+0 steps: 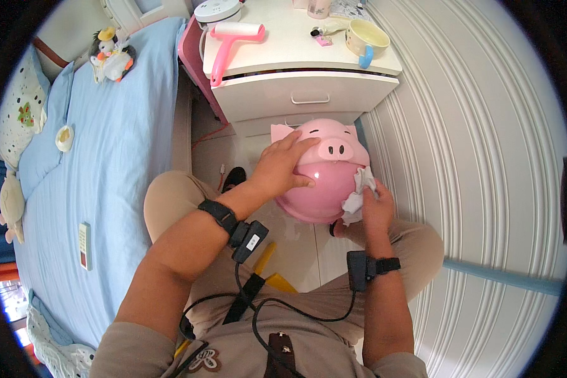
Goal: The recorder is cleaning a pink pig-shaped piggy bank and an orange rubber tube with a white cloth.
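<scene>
A pink pig-shaped bin stands on the tiled floor between my knees, its light pink lid bearing ears, a snout and painted eyes. My left hand lies spread over the bin's left side, with fingers on the lid and the thumb lower on the darker pink body. In my right hand is a crumpled white cloth or tissue, held against the bin's right side. The bin's back and base are hidden from above.
Behind the bin is a white drawer cabinet, its top drawer slightly ajar. On it are a pink lint roller and a yellow mug. A blue-covered bed flanks the left; a ribbed white wall flanks the right. Black cables cross my lap.
</scene>
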Motion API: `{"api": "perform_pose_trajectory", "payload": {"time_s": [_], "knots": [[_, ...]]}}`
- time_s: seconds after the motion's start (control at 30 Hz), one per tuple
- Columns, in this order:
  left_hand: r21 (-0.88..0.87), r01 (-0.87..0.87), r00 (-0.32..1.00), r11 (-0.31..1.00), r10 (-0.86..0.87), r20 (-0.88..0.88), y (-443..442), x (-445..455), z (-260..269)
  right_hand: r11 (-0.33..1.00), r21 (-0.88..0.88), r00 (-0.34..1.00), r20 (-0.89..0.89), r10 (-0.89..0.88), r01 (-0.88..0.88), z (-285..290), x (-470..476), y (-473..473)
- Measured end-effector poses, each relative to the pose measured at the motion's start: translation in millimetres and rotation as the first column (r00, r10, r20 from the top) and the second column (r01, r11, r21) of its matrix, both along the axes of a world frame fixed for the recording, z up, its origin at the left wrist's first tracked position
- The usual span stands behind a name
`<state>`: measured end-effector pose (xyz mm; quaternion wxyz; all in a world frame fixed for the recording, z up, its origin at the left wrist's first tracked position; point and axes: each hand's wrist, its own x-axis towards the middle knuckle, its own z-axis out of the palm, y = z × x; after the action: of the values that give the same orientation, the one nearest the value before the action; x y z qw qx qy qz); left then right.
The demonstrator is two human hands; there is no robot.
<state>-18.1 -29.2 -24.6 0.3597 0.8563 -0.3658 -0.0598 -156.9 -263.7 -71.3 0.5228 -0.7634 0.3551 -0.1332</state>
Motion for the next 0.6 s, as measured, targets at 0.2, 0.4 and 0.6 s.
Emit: {"api": "perform_pose_trajectory", "payload": {"time_s": [0.2,0.4,0.6], "knots": [[0.042,-0.025,0.999,0.999,0.027,-0.047,5.1,2.0,1.3,0.675,-0.675,0.937,-0.07,0.343,-0.298,55.7,15.6,58.2],[0.017,-0.008,0.999,1.0,0.008,-0.031,1.5,2.4,-3.2,0.552,-0.611,0.823,-0.442,0.357,-0.567,85.2,30.1,86.0],[-0.012,0.067,0.996,0.998,-0.068,-0.061,6.3,7.6,-7.4,0.479,-0.651,0.801,-0.393,0.452,-0.589,82.7,20.4,86.2]]}}
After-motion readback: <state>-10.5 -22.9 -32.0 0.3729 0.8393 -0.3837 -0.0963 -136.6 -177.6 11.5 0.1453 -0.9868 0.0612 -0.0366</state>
